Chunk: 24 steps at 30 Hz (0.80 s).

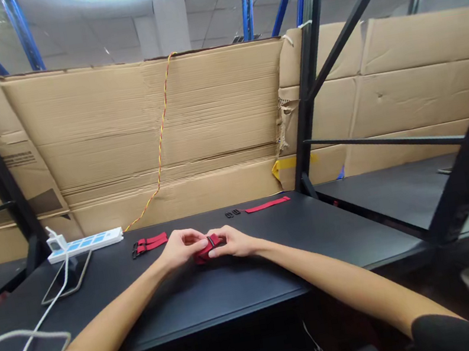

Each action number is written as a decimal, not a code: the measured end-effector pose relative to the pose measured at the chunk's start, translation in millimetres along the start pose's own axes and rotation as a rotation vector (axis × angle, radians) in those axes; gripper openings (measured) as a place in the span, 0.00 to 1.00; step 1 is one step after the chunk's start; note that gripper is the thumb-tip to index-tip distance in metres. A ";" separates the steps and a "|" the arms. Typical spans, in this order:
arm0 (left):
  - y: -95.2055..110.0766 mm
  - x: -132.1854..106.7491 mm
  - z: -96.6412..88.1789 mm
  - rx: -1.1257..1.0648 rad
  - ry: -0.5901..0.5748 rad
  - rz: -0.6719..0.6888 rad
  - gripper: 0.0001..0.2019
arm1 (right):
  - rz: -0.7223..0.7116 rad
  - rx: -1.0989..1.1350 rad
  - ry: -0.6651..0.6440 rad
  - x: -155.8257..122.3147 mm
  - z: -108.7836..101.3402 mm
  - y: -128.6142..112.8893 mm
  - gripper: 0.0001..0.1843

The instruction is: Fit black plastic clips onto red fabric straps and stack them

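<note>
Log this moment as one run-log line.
left hand: on red webbing strap | right hand: on same strap | nearby: second red strap with black buckles, black plastic sliders

Red strap [213, 240], black table [252, 280], red-yellow twisted cable [160, 134], white-blue power strip [86, 244].

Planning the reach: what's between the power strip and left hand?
The head view shows a red strap with a black buckle between the power strip and left hand.

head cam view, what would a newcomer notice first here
The left hand and right hand pinch a folded red strap over the black table. Left of them lies a second red strap with black buckles; behind rises a flattened cardboard wall with a red-and-yellow cable down it.
</note>
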<state>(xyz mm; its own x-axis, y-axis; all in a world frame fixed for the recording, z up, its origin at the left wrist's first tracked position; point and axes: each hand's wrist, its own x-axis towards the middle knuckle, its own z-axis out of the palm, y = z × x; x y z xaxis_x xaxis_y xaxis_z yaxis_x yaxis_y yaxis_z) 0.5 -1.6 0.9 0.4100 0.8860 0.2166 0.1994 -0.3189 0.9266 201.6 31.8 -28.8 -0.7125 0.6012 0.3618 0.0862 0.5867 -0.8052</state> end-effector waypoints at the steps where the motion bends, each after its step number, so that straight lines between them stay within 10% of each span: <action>1: 0.5 0.0 0.7 0.009 0.023 -0.005 0.16 | -0.012 -0.028 0.007 -0.1 0.7 -1.1 0.15; 14: -6.1 2.9 0.9 0.097 0.045 0.005 0.17 | -0.194 -0.365 0.052 -1.4 3.1 -3.6 0.10; 24: -4.8 5.8 -3.1 0.060 0.158 0.080 0.16 | 0.001 -0.033 0.216 3.7 1.5 -5.6 0.21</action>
<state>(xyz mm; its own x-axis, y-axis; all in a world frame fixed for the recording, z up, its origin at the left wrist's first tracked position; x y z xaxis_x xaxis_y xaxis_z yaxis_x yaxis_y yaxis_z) -0.9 6.1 -1.4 0.2832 0.8972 0.3390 0.2262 -0.4059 0.8855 197.4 30.0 -23.6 -0.5470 0.7018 0.4563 0.1124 0.6017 -0.7908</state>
